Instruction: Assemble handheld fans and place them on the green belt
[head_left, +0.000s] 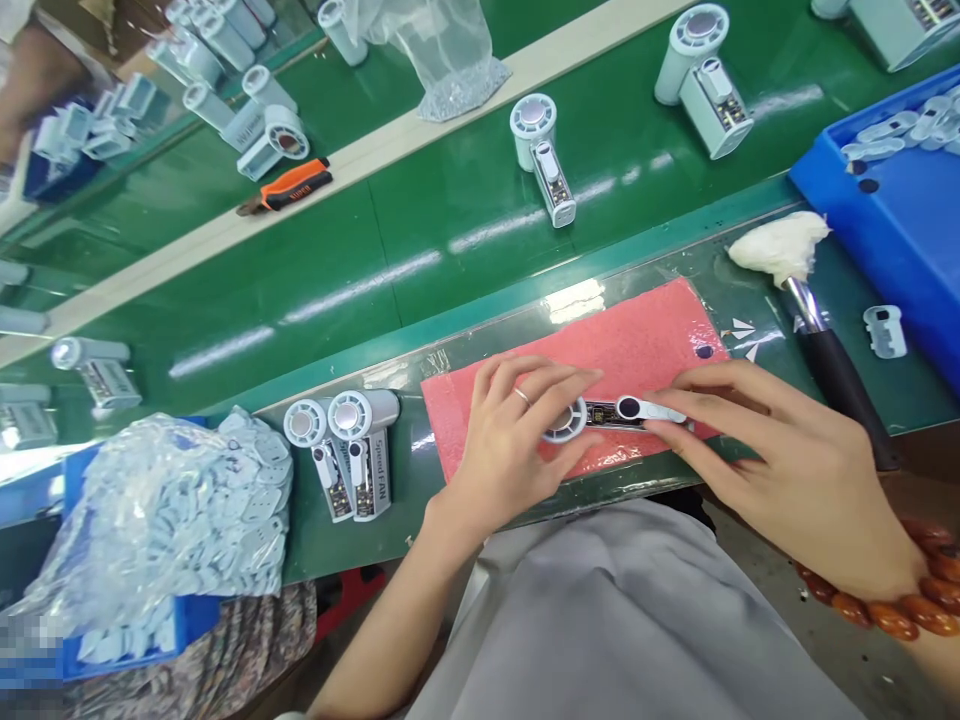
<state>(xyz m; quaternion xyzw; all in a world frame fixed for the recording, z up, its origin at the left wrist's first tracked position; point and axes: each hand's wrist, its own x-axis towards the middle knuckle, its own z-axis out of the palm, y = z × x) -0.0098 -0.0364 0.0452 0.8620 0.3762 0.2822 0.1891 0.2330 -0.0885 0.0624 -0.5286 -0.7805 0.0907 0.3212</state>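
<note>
On a red mat (630,330) lies a light-blue handheld fan (568,424), its handle open to a narrow circuit board. My left hand (504,440), with a ring on one finger, is closed around the round fan head and covers part of it. At the handle's far end, my right hand (787,455) pinches a small pale-blue cover piece (660,411) with a black oval at its tip. The cover lies over part of the handle; whether it is seated cannot be seen. Left of the mat, two similar fans (365,450) stand upright with exposed boards.
A rubber mallet with a white wrapped head (784,245) and blue bin (922,230) are on the right. A bag of pale-blue parts (202,500) sits at left. Beyond, the green belt (360,260) carries more fans; orange-handled pliers (296,185) lie on the ledge.
</note>
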